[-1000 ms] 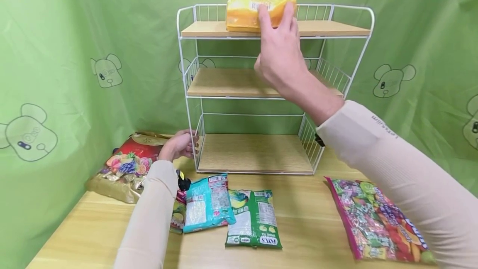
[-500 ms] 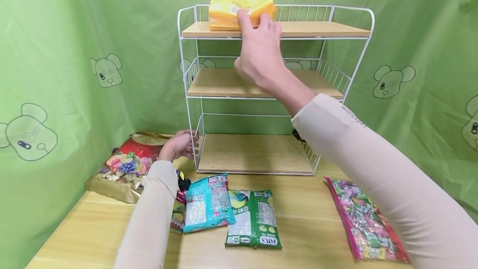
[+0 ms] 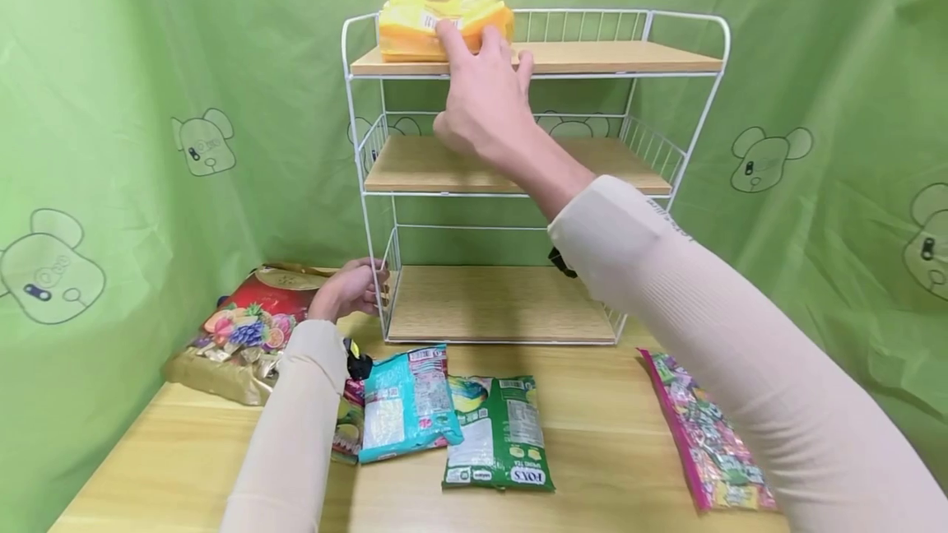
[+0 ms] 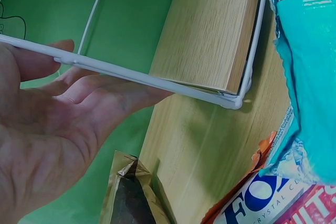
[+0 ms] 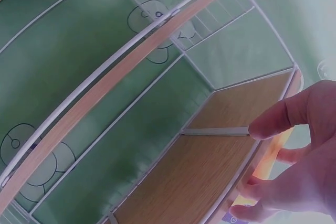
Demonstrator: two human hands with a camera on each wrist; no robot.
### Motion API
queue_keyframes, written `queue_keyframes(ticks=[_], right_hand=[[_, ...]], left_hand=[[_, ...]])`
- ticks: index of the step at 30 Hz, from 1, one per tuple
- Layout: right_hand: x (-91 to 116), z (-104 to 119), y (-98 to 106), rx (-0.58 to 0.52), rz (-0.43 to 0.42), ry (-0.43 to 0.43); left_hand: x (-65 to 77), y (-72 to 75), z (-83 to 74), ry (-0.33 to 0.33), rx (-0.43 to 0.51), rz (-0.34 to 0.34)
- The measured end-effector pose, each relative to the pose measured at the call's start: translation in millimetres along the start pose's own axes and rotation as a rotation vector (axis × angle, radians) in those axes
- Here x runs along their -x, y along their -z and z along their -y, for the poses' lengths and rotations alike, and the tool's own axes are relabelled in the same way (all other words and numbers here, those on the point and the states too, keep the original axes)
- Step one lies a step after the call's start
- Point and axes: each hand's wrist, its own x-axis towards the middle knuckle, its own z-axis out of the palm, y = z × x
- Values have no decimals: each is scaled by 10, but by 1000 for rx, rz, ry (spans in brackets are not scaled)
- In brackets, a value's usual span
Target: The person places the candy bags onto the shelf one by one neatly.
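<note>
On the left part of the top shelf sits a yellow-orange bag [image 3: 409, 38], printed side toward me. My right hand [image 3: 489, 97] reaches up from the front right, its index and middle fingertips on the bag's front face and its other fingers spread. In the right wrist view, the thumb [image 5: 278, 116] lies at the underside of the top shelf's front edge. My left hand [image 3: 354, 288] grips the lower left front post of the white wire shelf rack [image 3: 518, 194]; in the left wrist view its fingers [image 4: 100, 90] pass behind the white bar.
On the table [image 3: 585, 467] lie a turquoise bag [image 3: 407, 410], a green bag [image 3: 504, 442] and a pink-edged candy bag [image 3: 711, 442] partly behind my right sleeve. A red and gold bag [image 3: 248, 327] lies left of the rack. Green cloth [image 3: 274, 187] surrounds the table.
My right hand and the yellow-orange bag have moved left along the top shelf. The left hand still holds the rack's post. The head view has shifted slightly.
</note>
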Motion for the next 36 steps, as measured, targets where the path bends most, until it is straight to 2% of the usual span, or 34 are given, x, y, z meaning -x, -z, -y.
queue_keyframes(ticks=[12,26,33,36], right_hand=[[-9,186,-83,15,18,50],[5,179,-138,23,0,68],[18,146,-155,-89,3,51],[34,108,-157,-128,-37,86]], left_hand=[[-11,11,25,14,-29,-38],[-4,9,7,-1,-23,-5],[6,76,-1,-17,-5,34],[9,81,9,-14,-6,26]])
